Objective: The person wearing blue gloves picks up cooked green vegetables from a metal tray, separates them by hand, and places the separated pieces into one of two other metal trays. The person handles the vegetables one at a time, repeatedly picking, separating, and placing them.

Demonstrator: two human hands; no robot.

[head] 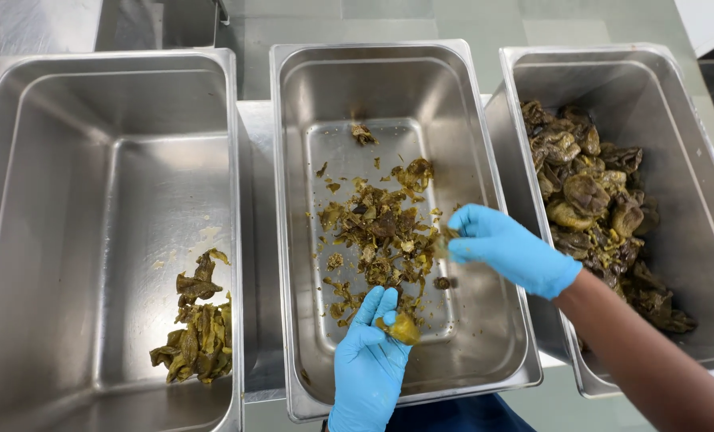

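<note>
Three steel pans are sitting side by side on the tabletop (255, 160): left pan (21, 200) holding a small heap of olive-green strips (195, 328) at lower left, middle pan (485, 336) carrying loose scraps (377, 232) across its floor, right pan (693, 160) piled with dark whole cooked pieces (593, 208).

Both hands are working over the middle pan, blue gloves on. Right hand (509, 252) is pinching a thin scrap at the fingertips, fingers narrow. Left hand (369, 356), lower centre, is cupping a yellowish soft piece (403, 328), fingers curled loosely round it.

Judging by looks: piece is light, limp, wet, probably slick and tearing easily. Best hold is a gentle cup under the body; pinch only at an edge for peeling.
</note>
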